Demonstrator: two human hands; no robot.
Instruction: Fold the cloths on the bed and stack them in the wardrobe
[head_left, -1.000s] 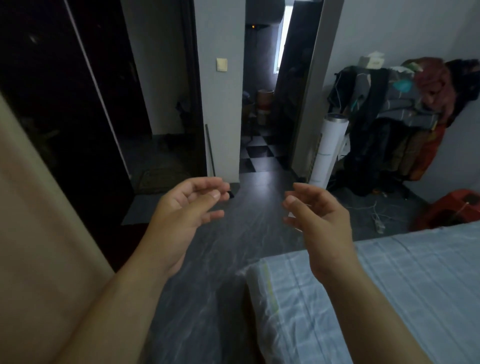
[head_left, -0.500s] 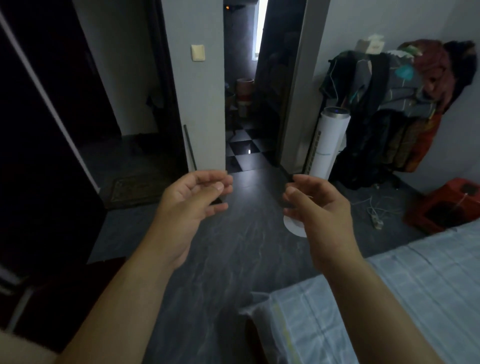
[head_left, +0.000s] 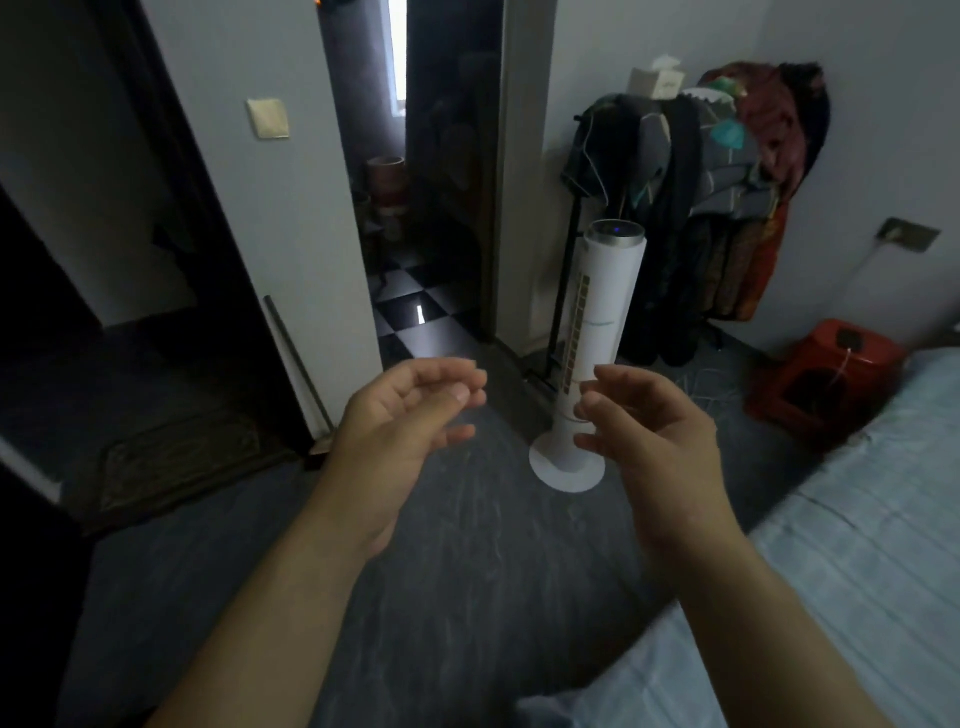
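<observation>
To the left of my left fingertips a doormat (head_left: 176, 457) lies in a dark doorway; I can't pick out the wardrobe from here. My left hand (head_left: 400, 415) hangs over the floor, fingers loosely curled, holding nothing. Just beyond my right fingertips stands a white tower fan (head_left: 597, 332). My right hand (head_left: 660, 431) mirrors the left, loose and empty. Farther off, right of its fingers, is a loaded clothes rack (head_left: 701, 197), with a red stool (head_left: 826, 374) beside it. The bed (head_left: 857, 545) runs under my right forearm, and the part in view shows only striped sheet, no cloths. The risk I see is that in this dim light a turn toward the bed could swing my right hand into the fan and topple it.
</observation>
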